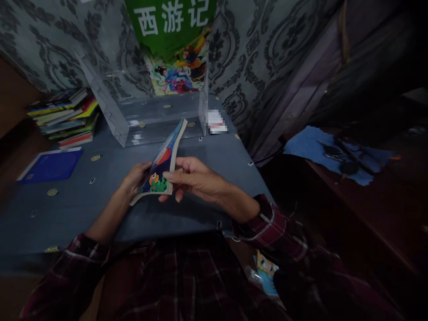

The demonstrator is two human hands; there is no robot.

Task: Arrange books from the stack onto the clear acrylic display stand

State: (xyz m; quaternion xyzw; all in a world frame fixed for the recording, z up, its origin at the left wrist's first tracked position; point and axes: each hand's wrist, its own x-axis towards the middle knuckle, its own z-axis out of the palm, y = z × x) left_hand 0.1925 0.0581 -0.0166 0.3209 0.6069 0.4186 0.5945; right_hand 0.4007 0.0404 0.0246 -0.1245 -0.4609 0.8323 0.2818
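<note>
A thin paperback book [163,160] with a colourful picture cover is held up above the table's front half, tilted and slightly bowed. My right hand [194,178] grips its right edge, thumb on the cover and fingers behind. At the book's left side, my left hand [136,177] holds on too, its fingers partly hidden by the book. Behind the book stands a clear acrylic rack [110,111] with upright side panels. Within it, against the wall, a green book [177,49] with large white characters and cartoon figures stands upright.
Several books [67,116] lie stacked at the table's back left. A blue book [51,166] lies flat before them on the patterned tablecloth [110,178]. Right of the rack is a blurred-out white item [216,121]. A blue cloth [307,147] with dark items rests on a surface at right.
</note>
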